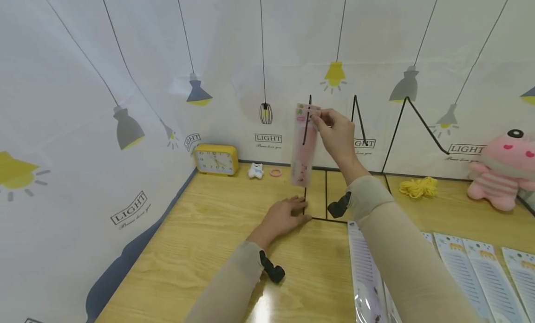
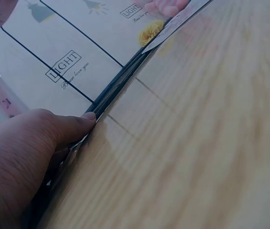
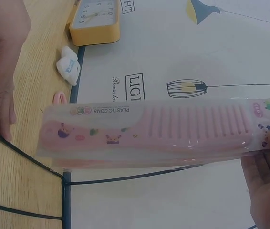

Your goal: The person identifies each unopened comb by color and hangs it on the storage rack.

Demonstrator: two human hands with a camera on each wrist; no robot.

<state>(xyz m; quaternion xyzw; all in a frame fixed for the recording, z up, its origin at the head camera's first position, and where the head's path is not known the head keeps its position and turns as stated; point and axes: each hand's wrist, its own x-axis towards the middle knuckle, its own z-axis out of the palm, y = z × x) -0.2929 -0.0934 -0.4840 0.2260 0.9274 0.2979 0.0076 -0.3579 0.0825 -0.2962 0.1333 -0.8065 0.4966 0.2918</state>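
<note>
**Packaged comb held at wire rack**

Wooden table (image 1: 200, 230) carries a black wire rack (image 1: 311, 184). Left hand (image 1: 282, 217) lies flat, fingers straight, pressing the rack's base. Above it, right hand (image 1: 337, 136) pinches the top of a pink plastic comb (image 1: 304, 146) in clear packaging, which hangs down from the fingers against the rack's upright rod. Yellow clock (image 1: 215, 159), left of the grip, stands at the wall.

Pink comb (image 3: 173, 131), yellow clock (image 1: 215, 159), black wire rack (image 1: 317, 193).
</note>
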